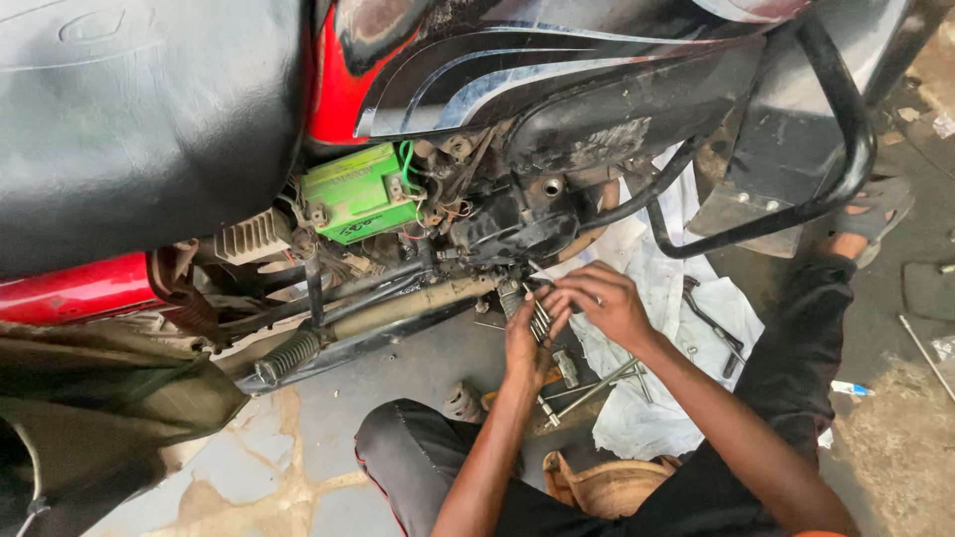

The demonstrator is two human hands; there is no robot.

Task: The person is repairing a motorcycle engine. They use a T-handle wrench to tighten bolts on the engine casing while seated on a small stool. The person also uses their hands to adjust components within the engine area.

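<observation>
Gripping coil spring (538,320); both hands (597,303) clasped.

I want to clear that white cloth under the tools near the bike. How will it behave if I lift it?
The white cloth looks crumpled and thin, so probably floppy and light. Tools lie on it and would likely slide off or clatter. It may snag where the right hand works above it.
</observation>
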